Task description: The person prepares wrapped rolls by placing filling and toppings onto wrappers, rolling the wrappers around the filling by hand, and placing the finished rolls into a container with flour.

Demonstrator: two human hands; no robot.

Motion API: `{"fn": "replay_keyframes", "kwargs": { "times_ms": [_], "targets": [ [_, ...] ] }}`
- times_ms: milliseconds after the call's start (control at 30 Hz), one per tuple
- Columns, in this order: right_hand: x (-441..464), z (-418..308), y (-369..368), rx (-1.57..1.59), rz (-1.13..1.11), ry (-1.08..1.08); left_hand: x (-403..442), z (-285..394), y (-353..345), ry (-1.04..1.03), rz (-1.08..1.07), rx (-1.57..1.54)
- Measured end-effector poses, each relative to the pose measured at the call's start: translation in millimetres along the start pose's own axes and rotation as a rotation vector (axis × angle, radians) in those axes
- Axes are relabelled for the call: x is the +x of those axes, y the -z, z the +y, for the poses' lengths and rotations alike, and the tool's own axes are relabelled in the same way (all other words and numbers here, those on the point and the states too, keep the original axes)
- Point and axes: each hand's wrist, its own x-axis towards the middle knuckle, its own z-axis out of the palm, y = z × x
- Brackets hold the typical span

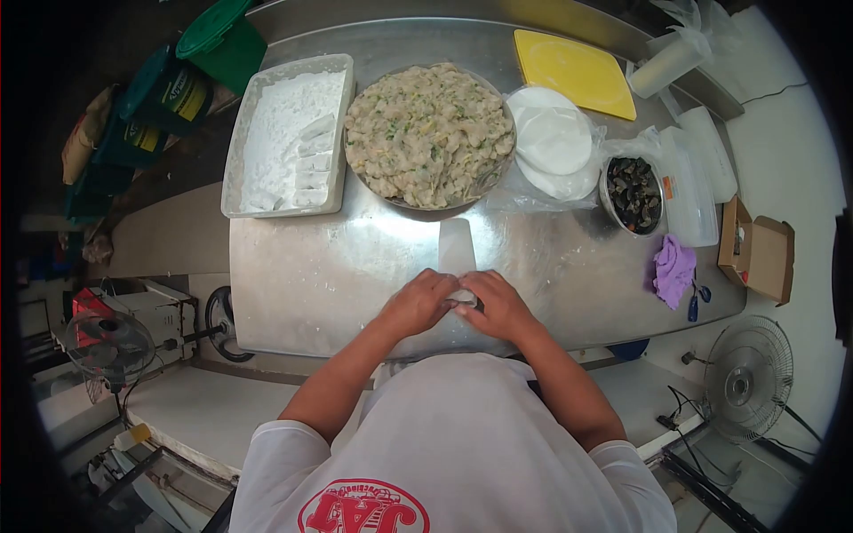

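Observation:
My left hand (421,302) and my right hand (499,307) meet near the table's front edge, fingers closed around the near end of a white wrapper (458,245). The wrapper's flat strip stretches away from me on the metal table, and its near end looks rolled up, mostly hidden by my fingers. Beyond it, a big round bowl is heaped with pale filling (430,129) flecked with green. To the left, a plastic tray (233,191) contains white powder and several white-coated rolls (313,164). Round white wrappers (555,142) lie stacked on plastic at the right.
A yellow board (576,73) lies at the back right. Nearer are a metal bowl of dark pieces (633,195), a clear container (689,191), a purple cloth (674,271) and an open cardboard box (758,249). Fans (748,379) stand on both sides; green buckets (222,44) are at far left.

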Motion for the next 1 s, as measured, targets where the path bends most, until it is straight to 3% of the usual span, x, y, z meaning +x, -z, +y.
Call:
{"fn": "replay_keyframes", "kwargs": {
  "times_ms": [33,100,133,200,400,467,633,733,800,1000],
  "targets": [
    [-4.9,-2.9,0.3,0.032,0.027,0.037,-0.1,2.5,4.4,0.000,0.005,0.001],
    [-10.8,-1.7,-2.7,0.067,0.050,0.078,-3.7,6.7,12.8,0.234,-0.169,-0.161],
    [-15.1,3.0,-8.2,-0.002,0.019,0.083,-7.2,4.6,10.4,0.236,-0.170,-0.162],
    [-18.0,8.6,-13.7,-0.070,-0.012,0.083,-12.2,1.3,4.0,0.040,-0.009,-0.139],
    [-3.0,13.2,-16.6,-0.043,-0.053,0.031,-8.7,4.3,-2.3,0.084,0.114,-0.063],
    [3.1,6.4,-14.1,-0.045,0.056,0.013,-3.9,4.8,-1.9,0.124,0.119,-0.078],
    [1.9,10.6,-12.4,-0.127,0.004,0.088,3.2,6.4,1.5,0.206,0.096,-0.094],
    [4.1,18.4,-14.2,-0.164,-0.015,0.114,1.6,5.2,0.2,0.189,0.162,-0.094],
    [6.7,19.6,-13.5,-0.156,-0.024,0.097,-0.5,2.2,1.4,0.023,0.133,0.031],
    [14.0,9.7,-7.0,-0.083,0.027,0.062,11.2,-3.1,9.3,0.071,0.030,0.022]
  ]
}}
